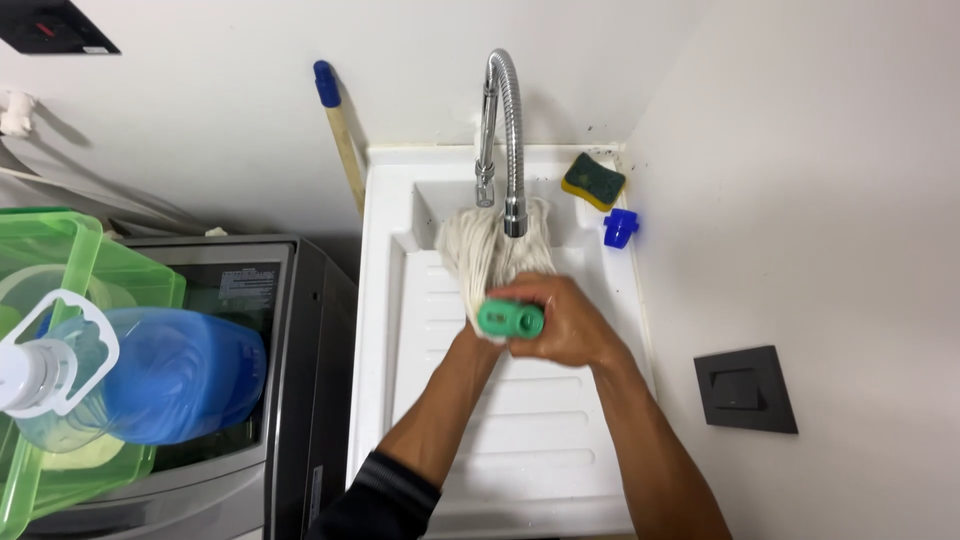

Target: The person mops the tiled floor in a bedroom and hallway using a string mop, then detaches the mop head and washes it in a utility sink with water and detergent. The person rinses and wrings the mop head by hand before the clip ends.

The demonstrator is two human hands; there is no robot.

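ITEM — mop head [497, 250], white cotton strings w/ green plastic collar [511, 319]. Loc: centre of frame, lying in the white ribbed laundry sink [520, 440], strings fanning toward the chrome gooseneck tap [505, 140] at upper centre; tap nozzle is hanging just over the strings.

Hands: right hand [565, 325] is wrapping around the collar end, fingers curled shut on it. Left hand [470, 335] is reaching in from lower left, mostly hidden behind strings and collar — can't tell how its fingers are sitting, though it is touching the bundle.

Handling (judgement): strings soft, floppy, no shape of their own; likely soaking up water, so getting heavy and drippy. Collar is the only stiff part — best hold is there, w/ a second hand squeezing the strings mid-bundle. Wet plastic may be slippery; not fragile.

Nearby:
- yellow-green sponge [593, 180], sink's upper right corner
- blue cap [620, 228], just below sponge at the sink rim
- wooden stick w/ blue tip [340, 130], leaning on wall, upper left of sink
- grey washing machine [260, 400], left of sink
- blue liquid bottle [150, 375] in green basket [60, 260], far left
- dark wall switch [745, 390], right.
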